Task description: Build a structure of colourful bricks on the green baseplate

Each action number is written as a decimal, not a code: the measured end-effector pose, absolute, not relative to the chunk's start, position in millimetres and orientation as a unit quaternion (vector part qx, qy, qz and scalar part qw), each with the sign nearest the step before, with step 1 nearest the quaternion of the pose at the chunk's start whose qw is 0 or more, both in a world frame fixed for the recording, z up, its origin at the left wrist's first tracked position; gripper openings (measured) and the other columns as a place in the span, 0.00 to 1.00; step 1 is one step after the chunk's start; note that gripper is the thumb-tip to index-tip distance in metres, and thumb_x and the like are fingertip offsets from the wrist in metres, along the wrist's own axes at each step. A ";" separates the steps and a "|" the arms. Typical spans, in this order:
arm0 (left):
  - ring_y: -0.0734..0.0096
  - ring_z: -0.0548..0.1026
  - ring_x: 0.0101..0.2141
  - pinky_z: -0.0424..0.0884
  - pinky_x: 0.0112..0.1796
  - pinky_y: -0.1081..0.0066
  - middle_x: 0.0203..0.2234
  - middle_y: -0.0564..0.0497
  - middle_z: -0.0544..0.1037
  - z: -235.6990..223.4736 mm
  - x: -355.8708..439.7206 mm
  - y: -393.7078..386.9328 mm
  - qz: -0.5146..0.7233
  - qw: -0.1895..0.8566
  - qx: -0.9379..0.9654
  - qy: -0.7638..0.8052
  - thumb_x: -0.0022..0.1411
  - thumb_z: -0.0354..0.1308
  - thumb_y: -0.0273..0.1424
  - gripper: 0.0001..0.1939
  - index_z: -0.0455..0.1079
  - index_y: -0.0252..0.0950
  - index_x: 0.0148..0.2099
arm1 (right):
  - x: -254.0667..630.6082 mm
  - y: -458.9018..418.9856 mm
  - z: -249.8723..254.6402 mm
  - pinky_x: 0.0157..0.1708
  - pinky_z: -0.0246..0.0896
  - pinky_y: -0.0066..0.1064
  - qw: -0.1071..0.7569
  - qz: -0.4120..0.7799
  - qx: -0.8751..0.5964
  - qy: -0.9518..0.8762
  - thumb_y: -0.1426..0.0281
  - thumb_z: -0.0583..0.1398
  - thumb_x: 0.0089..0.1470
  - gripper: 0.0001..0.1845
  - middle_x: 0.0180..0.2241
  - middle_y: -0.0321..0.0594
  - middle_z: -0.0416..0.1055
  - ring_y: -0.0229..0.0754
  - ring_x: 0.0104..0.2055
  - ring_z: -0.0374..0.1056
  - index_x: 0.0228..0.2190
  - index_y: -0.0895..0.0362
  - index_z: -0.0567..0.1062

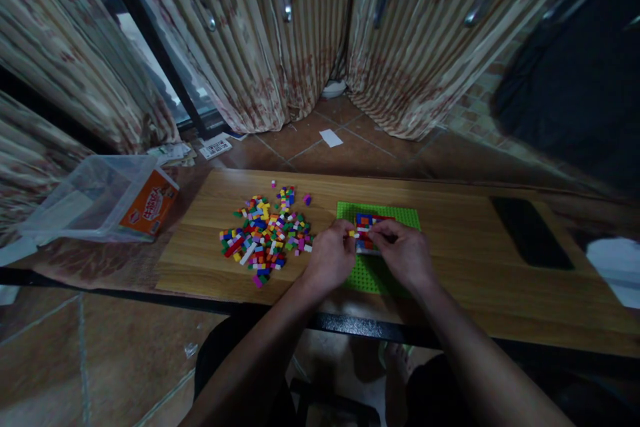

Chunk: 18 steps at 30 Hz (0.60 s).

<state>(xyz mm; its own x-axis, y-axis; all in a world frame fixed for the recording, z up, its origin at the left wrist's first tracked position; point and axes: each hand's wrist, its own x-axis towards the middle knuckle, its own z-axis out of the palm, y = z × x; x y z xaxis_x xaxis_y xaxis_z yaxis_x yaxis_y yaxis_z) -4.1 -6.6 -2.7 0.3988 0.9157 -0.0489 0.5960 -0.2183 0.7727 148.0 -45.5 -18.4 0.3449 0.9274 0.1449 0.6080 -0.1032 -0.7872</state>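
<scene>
Clock centred on the brick build (pixel 364 238), 12 pointing away from you. The build sits on the green studded baseplate (pixel 370 280), towards its far edge. It looks low and blocky: blue and orange at 12, a red strip running out towards 2, white around the middle, blue and red below, a pale edge at 6. Finer detail is hidden by your fingers.

Your left hand (pixel 331 253) lies at 8 o'clock, fingertips narrowed at a small yellow brick (pixel 352 233) on the build's near-left side; firm grip cannot be told. Your right hand (pixel 406 255) lies at 4 o'clock, thumb and fingers narrowed at the build; cannot tell whether they pinch a piece.

Loose multicoloured brick pile (pixel 270 233): 9 o'clock, on the wooden table (pixel 465 267).
</scene>
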 end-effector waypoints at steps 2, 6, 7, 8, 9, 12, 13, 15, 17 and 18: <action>0.68 0.78 0.38 0.72 0.43 0.70 0.38 0.49 0.80 -2.0 -4.4 -5.9 0.237 0.384 0.740 0.498 0.61 0.52 0.23 0.11 0.71 0.36 0.45 | 146.9 -47.9 -16.8 0.34 0.64 0.32 0.418 0.214 -0.693 -0.546 0.63 0.60 0.54 0.10 0.29 0.38 0.78 0.42 0.31 0.72 0.29 0.55 0.78; 0.70 0.77 0.36 0.71 0.40 0.72 0.36 0.51 0.80 -2.4 -3.7 -5.6 0.286 0.402 0.733 0.469 0.61 0.53 0.24 0.10 0.71 0.37 0.44 | 141.9 -51.4 -12.8 0.37 0.66 0.33 0.430 0.256 -0.648 -0.575 0.60 0.58 0.57 0.13 0.35 0.40 0.78 0.42 0.36 0.73 0.35 0.55 0.78; 0.70 0.77 0.36 0.71 0.40 0.73 0.36 0.51 0.80 -2.9 -3.4 -5.7 0.298 0.409 0.730 0.460 0.61 0.53 0.24 0.10 0.71 0.37 0.44 | 140.9 -51.8 -12.5 0.38 0.66 0.34 0.427 0.260 -0.642 -0.581 0.60 0.58 0.57 0.14 0.36 0.40 0.78 0.43 0.37 0.73 0.36 0.54 0.78; 0.70 0.77 0.36 0.72 0.39 0.73 0.36 0.51 0.80 -3.3 -3.1 -5.9 0.309 0.417 0.726 0.451 0.61 0.52 0.24 0.10 0.71 0.37 0.43 | 140.2 -52.0 -12.7 0.39 0.66 0.34 0.426 0.263 -0.639 -0.585 0.60 0.58 0.58 0.14 0.37 0.40 0.78 0.43 0.38 0.73 0.37 0.54 0.79; 0.71 0.77 0.36 0.72 0.39 0.73 0.35 0.51 0.79 -3.7 -2.8 -6.2 0.317 0.427 0.721 0.444 0.61 0.52 0.24 0.10 0.71 0.36 0.43 | 139.8 -52.2 -13.3 0.40 0.66 0.35 0.427 0.265 -0.636 -0.585 0.60 0.58 0.58 0.14 0.37 0.40 0.78 0.43 0.38 0.73 0.37 0.54 0.79; 0.71 0.78 0.35 0.72 0.37 0.74 0.33 0.51 0.80 -4.2 -2.1 -7.0 0.329 0.451 0.708 0.431 0.61 0.53 0.22 0.10 0.72 0.36 0.42 | 139.6 -52.7 -16.8 0.39 0.66 0.35 0.445 0.268 -0.635 -0.571 0.61 0.58 0.57 0.12 0.36 0.39 0.79 0.43 0.38 0.73 0.35 0.53 0.79; 0.72 0.78 0.34 0.72 0.37 0.74 0.33 0.51 0.80 -4.4 -1.9 -7.3 0.332 0.456 0.704 0.431 0.60 0.53 0.22 0.10 0.72 0.36 0.42 | 139.5 -52.9 -17.9 0.39 0.66 0.35 0.451 0.268 -0.635 -0.567 0.61 0.59 0.57 0.12 0.35 0.39 0.79 0.43 0.38 0.73 0.35 0.53 0.80; 0.71 0.78 0.34 0.72 0.37 0.74 0.33 0.50 0.80 -5.2 -1.2 -7.9 0.336 0.461 0.696 0.435 0.59 0.53 0.22 0.09 0.72 0.35 0.40 | 138.5 -53.5 -19.2 0.39 0.66 0.35 0.458 0.263 -0.633 -0.566 0.61 0.59 0.57 0.11 0.34 0.38 0.79 0.44 0.38 0.73 0.34 0.53 0.80; 0.71 0.78 0.34 0.72 0.37 0.74 0.32 0.50 0.80 -7.1 -0.4 -8.5 0.337 0.463 0.690 0.443 0.59 0.53 0.22 0.09 0.73 0.35 0.39 | 137.4 -53.8 -18.9 0.38 0.66 0.35 0.458 0.245 -0.632 -0.575 0.62 0.59 0.57 0.11 0.34 0.39 0.79 0.43 0.37 0.74 0.34 0.53 0.80; 0.71 0.78 0.34 0.72 0.37 0.73 0.32 0.50 0.80 -8.3 0.0 -8.7 0.336 0.463 0.689 0.445 0.59 0.53 0.22 0.09 0.73 0.35 0.39 | 137.2 -53.8 -18.1 0.38 0.66 0.35 0.456 0.229 -0.633 -0.582 0.63 0.59 0.57 0.10 0.34 0.39 0.79 0.43 0.37 0.74 0.34 0.53 0.80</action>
<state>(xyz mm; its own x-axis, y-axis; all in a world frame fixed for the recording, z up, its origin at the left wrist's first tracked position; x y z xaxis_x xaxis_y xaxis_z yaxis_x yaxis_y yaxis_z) 0.0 -8.7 -8.3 0.3774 0.9246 0.0510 0.3014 -0.1747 0.9374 137.2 -53.8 -18.1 0.2169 0.9460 0.2409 0.5272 0.0942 -0.8445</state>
